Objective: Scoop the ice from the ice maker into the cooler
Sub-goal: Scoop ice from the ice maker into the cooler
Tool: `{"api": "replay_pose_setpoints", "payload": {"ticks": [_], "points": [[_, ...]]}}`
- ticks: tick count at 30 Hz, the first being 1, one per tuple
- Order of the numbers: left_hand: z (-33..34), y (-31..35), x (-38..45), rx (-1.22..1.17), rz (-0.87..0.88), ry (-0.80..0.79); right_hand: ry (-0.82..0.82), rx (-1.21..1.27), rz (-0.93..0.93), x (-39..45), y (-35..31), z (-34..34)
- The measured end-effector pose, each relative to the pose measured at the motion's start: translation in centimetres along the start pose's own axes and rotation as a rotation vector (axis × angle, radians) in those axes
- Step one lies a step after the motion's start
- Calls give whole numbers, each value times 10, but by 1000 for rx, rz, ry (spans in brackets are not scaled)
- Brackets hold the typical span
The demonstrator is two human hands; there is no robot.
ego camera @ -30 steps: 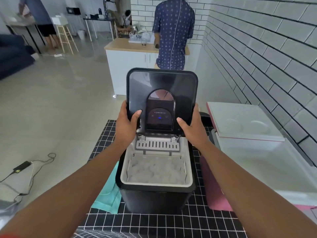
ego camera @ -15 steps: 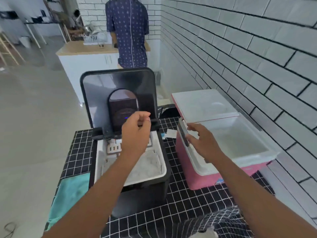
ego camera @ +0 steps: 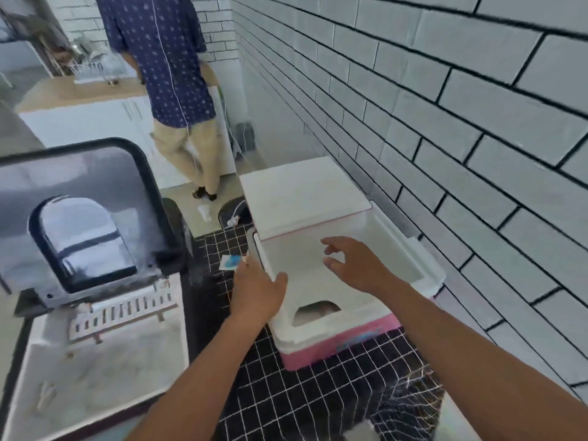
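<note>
left hand (ego camera: 256,289) thumb out, right hand (ego camera: 356,265) fingers spread
</note>
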State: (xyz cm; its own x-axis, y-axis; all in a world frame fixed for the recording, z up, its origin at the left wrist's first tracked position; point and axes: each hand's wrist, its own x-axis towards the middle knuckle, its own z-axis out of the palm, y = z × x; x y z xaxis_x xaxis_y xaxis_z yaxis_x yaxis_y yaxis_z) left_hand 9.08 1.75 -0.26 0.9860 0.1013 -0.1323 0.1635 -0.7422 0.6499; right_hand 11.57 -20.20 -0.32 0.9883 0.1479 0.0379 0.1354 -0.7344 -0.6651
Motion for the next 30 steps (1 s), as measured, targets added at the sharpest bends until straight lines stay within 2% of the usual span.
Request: {"api": "replay_pose_setpoints", "payload": {"ticks": [3, 9, 15, 18, 24, 30], "points": [[23, 3, 2, 1, -110, -4, -100, -19, -47, 17, 24, 1], [42, 9, -1, 49, -133, 165, -369, -149, -122, 39, 60, 14], [40, 11, -4, 46, -119, 220, -847, -541, -141, 59, 92, 32], [38, 13, -6, 66, -106, 233, -1012, -715, -163, 66, 99, 37], [39, 9, -2, 98, -112, 240, -1167, -768, -194, 67, 113, 56], [42, 3, -2, 96, -91, 286, -1135, -683, -194, 74, 117, 65]]}}
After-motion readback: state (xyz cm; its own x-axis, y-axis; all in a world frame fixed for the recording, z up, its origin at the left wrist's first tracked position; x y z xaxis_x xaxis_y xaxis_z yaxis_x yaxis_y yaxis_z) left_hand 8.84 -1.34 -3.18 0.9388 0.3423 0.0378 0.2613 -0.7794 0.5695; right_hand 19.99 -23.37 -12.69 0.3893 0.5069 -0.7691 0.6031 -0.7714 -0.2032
